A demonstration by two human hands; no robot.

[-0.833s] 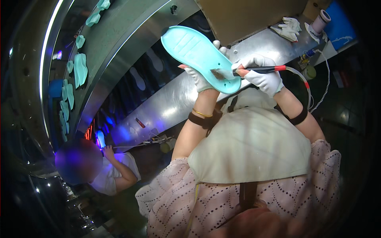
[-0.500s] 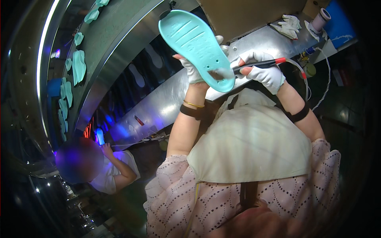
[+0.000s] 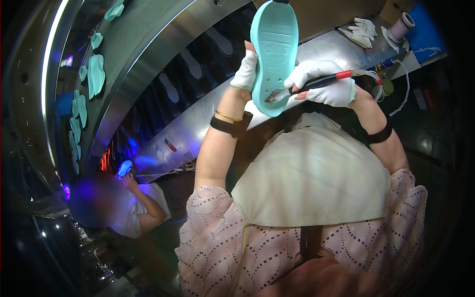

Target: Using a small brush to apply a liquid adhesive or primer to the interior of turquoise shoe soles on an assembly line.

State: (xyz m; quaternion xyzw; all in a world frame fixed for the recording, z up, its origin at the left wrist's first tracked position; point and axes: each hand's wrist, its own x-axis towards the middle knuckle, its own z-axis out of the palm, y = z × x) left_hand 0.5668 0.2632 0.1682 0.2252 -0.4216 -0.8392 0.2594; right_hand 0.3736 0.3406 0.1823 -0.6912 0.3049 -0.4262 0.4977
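A turquoise shoe sole (image 3: 274, 54) is held up in front of me, heel end toward me, its grooves and small holes showing. My left hand (image 3: 246, 72), in a white fingerless glove, grips it along its left edge; some fingers are hidden behind it. In my right hand (image 3: 326, 84), also gloved, is a brush (image 3: 321, 82) with a black handle, a red band and thin tubing at its back end. The fingers are closed round the handle. The brush's bristles touch the inside of the sole near the heel.
A curved belt (image 3: 143, 34) at the left carries several turquoise soles (image 3: 96, 76). Dark slots with sole shapes (image 3: 191, 64) line the bench (image 3: 198, 126). White gloves (image 3: 360, 33) and a spool (image 3: 402, 24) lie at the far right. Another person (image 3: 133, 205) works at the lower left.
The sole has swung from a leftward tilt to nearly upright, its toe end moving right and up. My left hand has shifted to its left edge. The brush still touches the heel area.
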